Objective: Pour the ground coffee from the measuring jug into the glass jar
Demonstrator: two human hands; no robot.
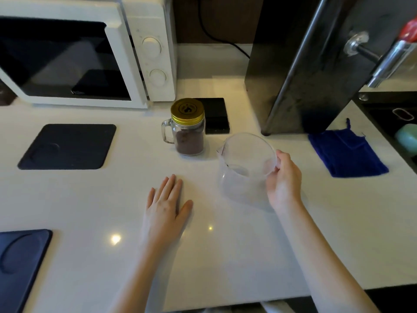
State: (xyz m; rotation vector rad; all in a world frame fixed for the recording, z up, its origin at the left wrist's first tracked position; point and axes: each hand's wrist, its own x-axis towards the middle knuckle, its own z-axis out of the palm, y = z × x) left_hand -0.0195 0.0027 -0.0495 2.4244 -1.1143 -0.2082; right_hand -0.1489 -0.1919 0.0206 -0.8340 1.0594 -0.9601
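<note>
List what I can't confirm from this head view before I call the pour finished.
- Measuring jug: clear plastic, so residue on its base can't be ruled out; its handle is hidden by the right hand.
- Glass jar: whether the gold lid is screwed tight; the emblem is too small.
- Left hand: flat on the counter, palm hidden.
- Microwave: cut off by the left edge.

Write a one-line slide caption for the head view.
Right hand holds an empty-looking measuring jug beside the lidded glass jar of ground coffee; left hand rests flat.
</note>
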